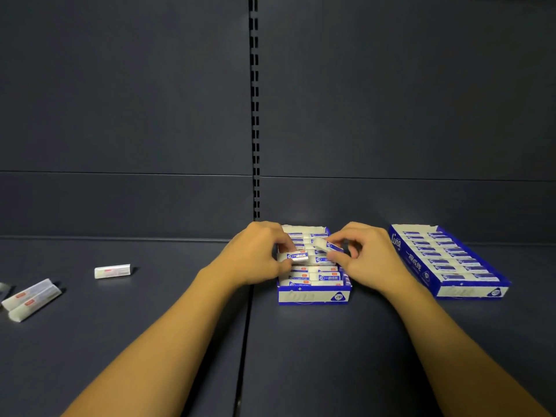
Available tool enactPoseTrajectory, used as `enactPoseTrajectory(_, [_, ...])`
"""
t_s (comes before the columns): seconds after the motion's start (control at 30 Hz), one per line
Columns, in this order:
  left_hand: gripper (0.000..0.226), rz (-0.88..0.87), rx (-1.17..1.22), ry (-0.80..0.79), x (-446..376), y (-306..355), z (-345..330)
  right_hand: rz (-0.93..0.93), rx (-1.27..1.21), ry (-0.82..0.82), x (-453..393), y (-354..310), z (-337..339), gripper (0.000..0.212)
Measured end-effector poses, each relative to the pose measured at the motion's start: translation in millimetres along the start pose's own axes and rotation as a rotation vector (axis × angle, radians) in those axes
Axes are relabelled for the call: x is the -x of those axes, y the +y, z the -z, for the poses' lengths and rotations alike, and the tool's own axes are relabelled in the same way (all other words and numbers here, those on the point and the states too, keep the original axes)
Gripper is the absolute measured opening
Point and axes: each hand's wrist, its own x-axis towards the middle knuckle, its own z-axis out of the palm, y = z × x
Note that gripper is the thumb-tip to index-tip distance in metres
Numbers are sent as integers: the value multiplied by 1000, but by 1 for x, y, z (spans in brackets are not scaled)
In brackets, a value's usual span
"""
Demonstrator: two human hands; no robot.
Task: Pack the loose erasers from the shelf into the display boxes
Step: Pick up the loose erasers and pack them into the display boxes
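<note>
Mid-packing, over the nearer display box [314, 293] on the dark shelf [180, 296]. Left hand [258, 254] pinching one eraser [298, 256] between thumb and curled fingers, held flat just above the rows already laid in the box. Right hand [361, 254] likewise gripping a second eraser [326, 245], tilted, its white end toward the left hand, over the middle of the same box. Box largely filled, though with some wrappers lying uneven, so seemingly a matter of fitting the last pieces into gaps. Next move, by judgement: lowering each eraser into a free slot, aligned with its neighbours and label up, then pressing level. Full second box [451, 260] well apart to the right, apparently done. Still to fetch afterwards: a single loose eraser [112, 271] off to the left, and a loose pair [31, 297] lying side by side near the left edge.
</note>
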Motion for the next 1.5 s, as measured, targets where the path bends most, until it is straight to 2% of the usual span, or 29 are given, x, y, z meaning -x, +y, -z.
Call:
enactPoseTrajectory(0.23, [30, 8, -46, -87, 1, 7, 0, 17, 43, -36, 1, -4, 0, 27])
enactPoseTrajectory(0.57, [28, 48, -69, -106, 3, 14, -1, -6, 99, -60, 4, -6, 1, 25])
enactPoseTrajectory(0.93, [20, 112, -37, -94, 3, 17, -3, -4, 218, -174, 3, -5, 3, 25])
enactPoseTrajectory(1.23, [19, 144, 10, -117, 2, 15, -3, -40, 259, -283, -3, -6, -2, 36])
enactPoseTrajectory(1.5, [18, 146, 22, -124, 2, 16, -3, -72, 188, -297, -6, -2, -4, 25])
